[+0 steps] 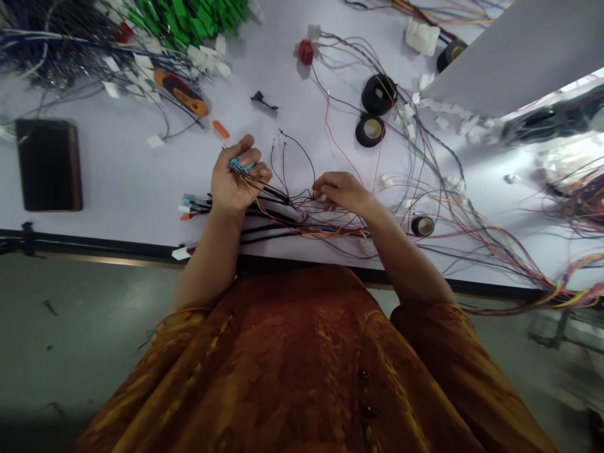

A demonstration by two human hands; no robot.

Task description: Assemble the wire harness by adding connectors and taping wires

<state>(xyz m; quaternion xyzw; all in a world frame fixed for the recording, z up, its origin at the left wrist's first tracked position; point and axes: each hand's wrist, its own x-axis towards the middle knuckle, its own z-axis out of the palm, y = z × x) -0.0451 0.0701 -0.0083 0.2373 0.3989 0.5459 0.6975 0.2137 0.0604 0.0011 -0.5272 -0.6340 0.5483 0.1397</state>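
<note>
My left hand [237,178] is closed around a light-blue wire connector [242,165], from which several thin wires run out to the right. With fingers curled together, my right hand [340,192] pinches a thin dark wire [309,157] of the harness. Between and below both hands lies the wire harness [283,220], its branches partly in black sleeving. Two loose wire ends with small blue terminals [284,142] stick up above it. Left of my left wrist, small connectors [187,209] in white, blue and orange end the sleeved branches.
An orange-and-black cutter [182,92] lies at upper left, near green connectors [189,19] and white tags. A dark phone [50,165] rests at far left. Black tape rolls [379,94], a red connector [306,52] and long wires spread to the right. The table's front edge [117,253] is close to my body.
</note>
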